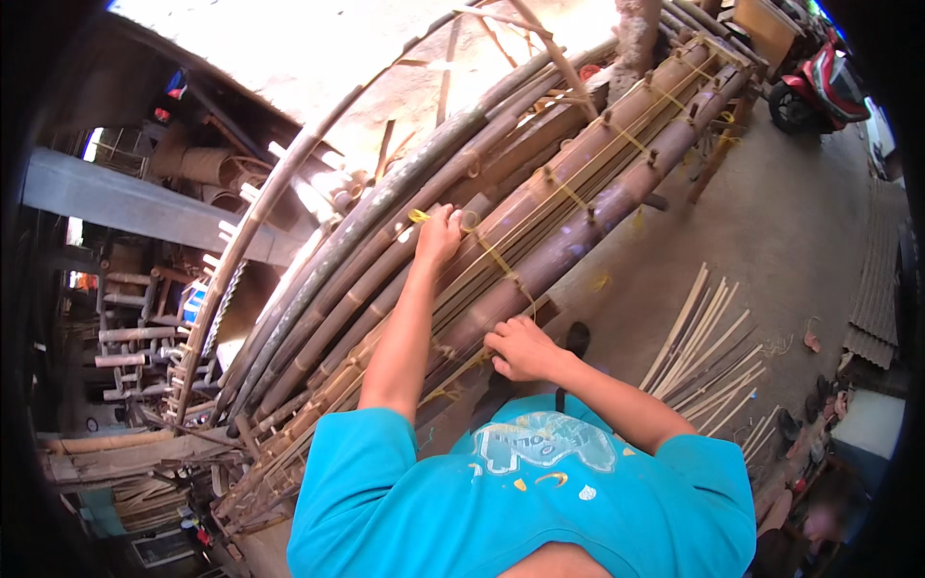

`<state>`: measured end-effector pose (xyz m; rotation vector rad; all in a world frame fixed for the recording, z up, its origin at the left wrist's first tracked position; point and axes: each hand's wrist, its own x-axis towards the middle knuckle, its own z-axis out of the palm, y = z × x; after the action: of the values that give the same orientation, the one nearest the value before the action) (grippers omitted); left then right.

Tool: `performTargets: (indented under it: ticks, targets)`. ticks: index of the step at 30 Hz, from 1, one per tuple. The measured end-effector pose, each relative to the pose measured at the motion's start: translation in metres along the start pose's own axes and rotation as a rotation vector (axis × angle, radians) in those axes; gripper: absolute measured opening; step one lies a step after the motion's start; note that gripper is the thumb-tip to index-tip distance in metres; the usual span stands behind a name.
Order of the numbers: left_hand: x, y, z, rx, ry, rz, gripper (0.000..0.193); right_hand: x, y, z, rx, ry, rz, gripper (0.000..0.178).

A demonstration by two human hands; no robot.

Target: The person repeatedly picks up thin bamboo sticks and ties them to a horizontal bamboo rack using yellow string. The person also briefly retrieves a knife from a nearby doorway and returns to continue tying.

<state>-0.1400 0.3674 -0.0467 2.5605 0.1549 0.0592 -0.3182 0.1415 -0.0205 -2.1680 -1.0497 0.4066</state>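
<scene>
A long rack of thick bamboo poles with short upright pegs runs diagonally before me, thin bamboo strips lying lengthwise between the poles. Yellow cord crosses the strips beside a peg. At the far side of this crossing, my left hand is closed around the cord, and a yellow tail sticks out past the fingers. My right hand is by the near pole, its fingers curled together where the cord hangs down. What those fingers hold, if anything, is hidden.
More curved poles lie beyond the rack. Loose bamboo strips are spread on the floor at right, near corrugated sheets. A red motorcycle stands at the far right. A person is at the lower right.
</scene>
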Motion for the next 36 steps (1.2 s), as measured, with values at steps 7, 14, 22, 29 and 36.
performTargets:
  ticks: [7, 14, 22, 29, 36]
  targets:
    - [-0.155, -0.050, -0.117, 0.125, -0.374, -0.142, 0.040, 0.020, -0.045, 0.111, 2.272, 0.374, 0.594, 0.025]
    - [-0.197, -0.073, -0.062, 0.079, 0.088, -0.025, 0.034, 0.152, -0.183, 0.050, 0.734, 0.225, 0.103, 0.029]
    - [-0.183, -0.059, -0.079, -0.011, -0.022, -0.019, 0.027, 0.217, -0.045, 0.020, 0.330, -0.002, 0.194, 0.050]
    - [-0.187, -0.043, -0.082, 0.070, 0.099, -0.016, 0.026, 0.052, -0.052, 0.071, 0.084, -0.172, -0.184, 0.035]
    - [-0.088, -0.034, -0.118, -0.550, 0.144, -0.124, 0.031, 0.040, -0.066, 0.090, 0.243, 0.101, -0.114, 0.039]
